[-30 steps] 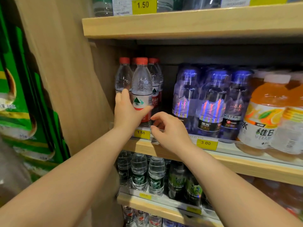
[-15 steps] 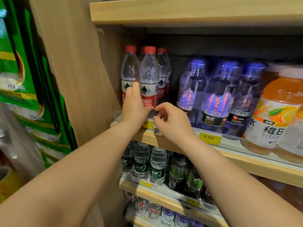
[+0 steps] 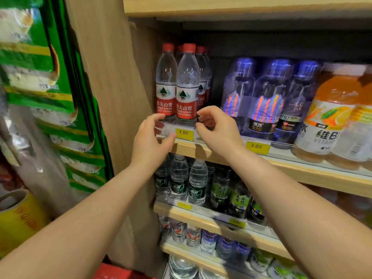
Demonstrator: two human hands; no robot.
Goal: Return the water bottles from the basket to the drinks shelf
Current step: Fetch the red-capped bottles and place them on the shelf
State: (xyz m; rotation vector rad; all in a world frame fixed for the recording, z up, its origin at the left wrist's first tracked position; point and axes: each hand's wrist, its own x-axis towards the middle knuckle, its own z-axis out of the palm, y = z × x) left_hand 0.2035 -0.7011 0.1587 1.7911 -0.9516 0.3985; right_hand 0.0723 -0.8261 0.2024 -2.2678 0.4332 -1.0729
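On my far left hang green snack packs [image 3: 40,81], with a yellow can [image 3: 18,220] below them, then the wooden side panel [image 3: 112,87] of the rack. My left hand [image 3: 150,143] is raised in front of the drinks shelf [image 3: 302,172], its fingers curved into a wide C and holding nothing. The tips are just beside the foot of the left water bottle [image 3: 166,85]. The front water bottle [image 3: 186,87] stands upright at the shelf's lip, above the 1.50 price tag [image 3: 183,133] — more red caps crowd behind it. My right hand [image 3: 218,130] is just right of that bottle, fingers loosely curled and empty; I cannot tell whether a tip touches it. Further right stand purple soda water bottles [image 3: 265,97] over a 3.00 tag [image 3: 257,147], then orange drink bottles [image 3: 332,117].
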